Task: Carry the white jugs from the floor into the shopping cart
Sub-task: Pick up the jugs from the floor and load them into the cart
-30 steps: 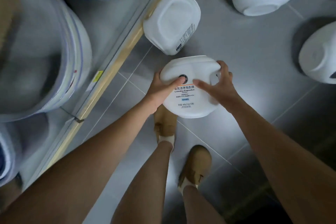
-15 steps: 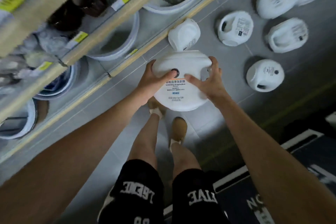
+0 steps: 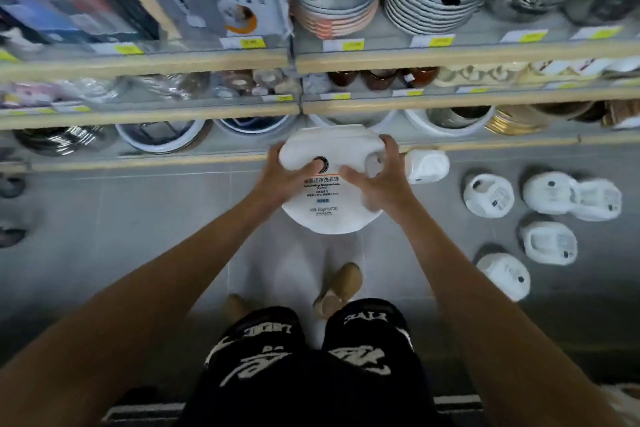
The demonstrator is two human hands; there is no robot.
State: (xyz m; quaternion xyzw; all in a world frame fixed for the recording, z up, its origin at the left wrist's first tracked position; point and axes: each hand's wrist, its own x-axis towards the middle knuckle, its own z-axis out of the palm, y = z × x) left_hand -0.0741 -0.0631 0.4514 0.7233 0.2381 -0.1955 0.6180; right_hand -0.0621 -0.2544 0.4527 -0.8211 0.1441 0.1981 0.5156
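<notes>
Both hands clasp one round white plastic jug point(image 3: 329, 218) with a printed label — left hand point(image 3: 280, 177) on its left side, right hand point(image 3: 377, 180) curled round its right — held above the grey tiled floor point(image 3: 138, 218); other white jugs point(image 3: 488, 195) lie rightward, near wooden shelves point(image 3: 450, 55).

Held jug point(image 3: 330, 215): white, round, printed label facing up, off the floor in front of the shelf point(image 3: 138, 163) base, gripped by left hand point(image 3: 277, 178) & right hand point(image 3: 379, 184). Floor jugs, all white, on their sides: one jug point(image 3: 426, 166) just beside shelf base; five others point(image 3: 488, 195) farther out from shelf, two touching.
</notes>
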